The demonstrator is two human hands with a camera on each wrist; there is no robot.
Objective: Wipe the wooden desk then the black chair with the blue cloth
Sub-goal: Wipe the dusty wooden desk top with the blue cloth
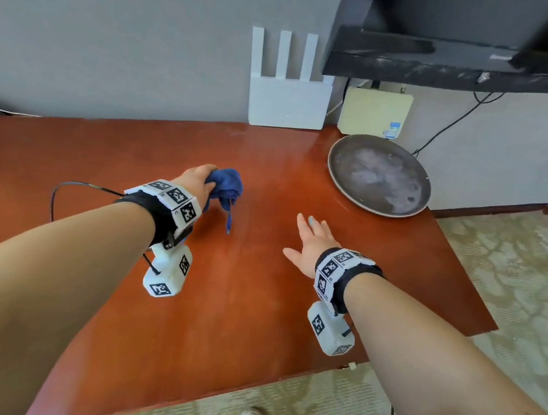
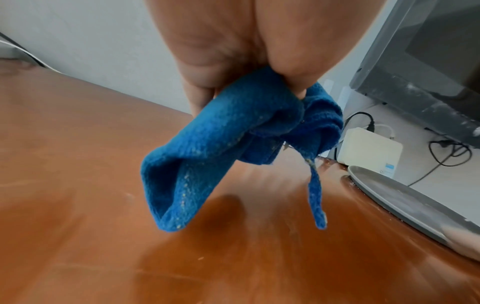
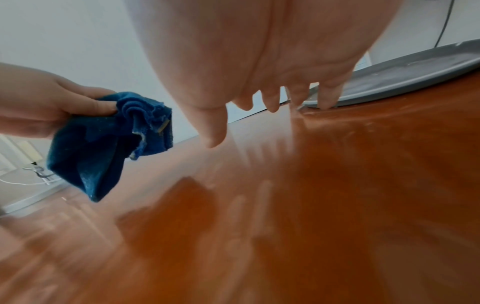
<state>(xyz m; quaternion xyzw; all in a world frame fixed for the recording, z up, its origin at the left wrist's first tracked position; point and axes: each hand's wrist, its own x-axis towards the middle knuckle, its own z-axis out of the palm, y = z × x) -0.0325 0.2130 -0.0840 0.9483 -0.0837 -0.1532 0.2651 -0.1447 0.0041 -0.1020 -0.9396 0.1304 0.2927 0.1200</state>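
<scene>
My left hand [image 1: 198, 179] grips a bunched blue cloth [image 1: 227, 187] above the middle of the reddish wooden desk [image 1: 257, 290]. The cloth [image 2: 221, 148] hangs free of the surface, with a narrow strip dangling from it. In the right wrist view the left hand [image 3: 52, 105] pinches the cloth [image 3: 103, 144] at the left. My right hand [image 1: 309, 241] hovers low over the desk to the right of the cloth, with its fingers [image 3: 270, 100] straight, spread and holding nothing. No black chair is in view.
A round grey tray [image 1: 379, 174] sits at the desk's back right corner. A white router [image 1: 289, 84] and a cream box [image 1: 374, 113] lean on the wall behind. A black shelf [image 1: 449, 70] hangs above. Carpet [image 1: 513, 266] lies right of the desk.
</scene>
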